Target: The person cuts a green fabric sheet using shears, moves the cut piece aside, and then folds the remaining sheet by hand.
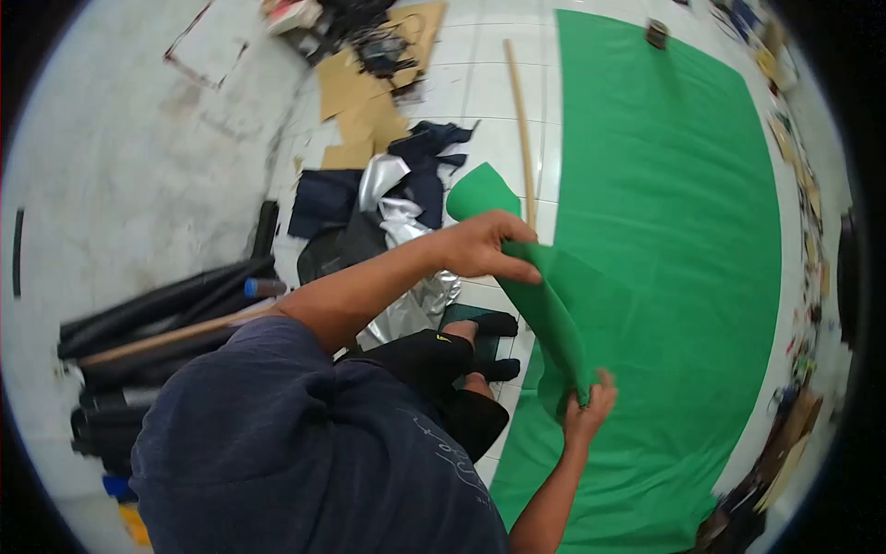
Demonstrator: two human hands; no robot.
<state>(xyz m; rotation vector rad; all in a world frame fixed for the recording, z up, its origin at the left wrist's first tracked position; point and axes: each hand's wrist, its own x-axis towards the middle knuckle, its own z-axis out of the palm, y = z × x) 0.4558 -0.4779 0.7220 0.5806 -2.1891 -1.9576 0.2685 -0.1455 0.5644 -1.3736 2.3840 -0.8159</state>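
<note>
My left hand (pixel 484 245) is closed on a green sheet piece (pixel 554 319), its thumb and fingers on the upper part. A rounded flap of the same piece sticks out beyond that hand. My right hand (pixel 591 406) pinches the lower end, with one fingertip blurred by motion. Between the hands the piece bends and curls, held above a large green sheet (pixel 674 277) spread over the floor. A small dark roll-like object (pixel 656 34) rests near that sheet's far end.
A wooden stick (pixel 520 120) lies on white tiles along the green sheet. Dark and silver fabric scraps (pixel 397 208), brown cardboard (pixel 365 106) and black rolls (pixel 166 309) lie to the left. Assorted items line the right edge.
</note>
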